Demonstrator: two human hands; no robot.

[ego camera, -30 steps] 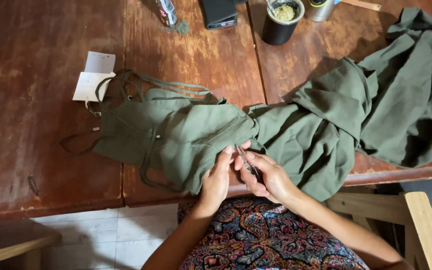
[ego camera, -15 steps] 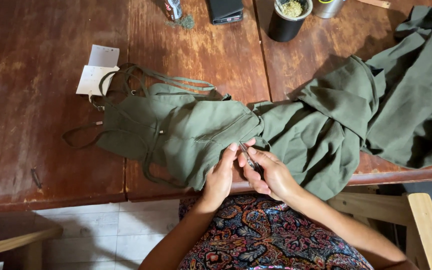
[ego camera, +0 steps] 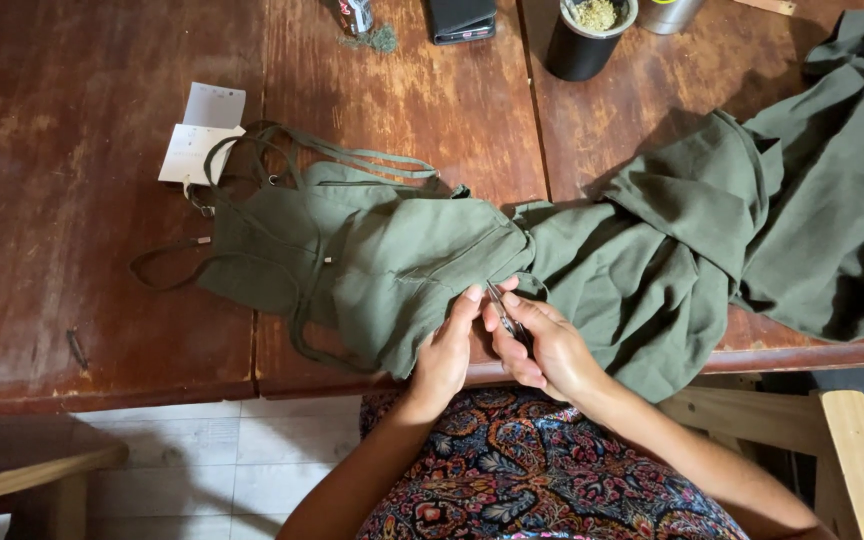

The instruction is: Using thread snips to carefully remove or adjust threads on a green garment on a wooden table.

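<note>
1. The left hand (ego camera: 444,355) pinches the near edge of a green garment (ego camera: 402,265), its grip closed on the cloth.
2. The right hand (ego camera: 542,345) is closed around small scissors (ego camera: 502,310), their tip touching the cloth just beside the left fingertips.
3. The garment lies spread across the wooden surface (ego camera: 82,200), straps to the left and bunched folds trailing to the right.
4. White paper tags (ego camera: 202,140) sit by the straps; a dark cup (ego camera: 584,45) and a black phone (ego camera: 462,18) stand at the far edge.

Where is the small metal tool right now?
In the head view, the small metal tool is in the right hand, against the green garment, beside the left hand.
</note>
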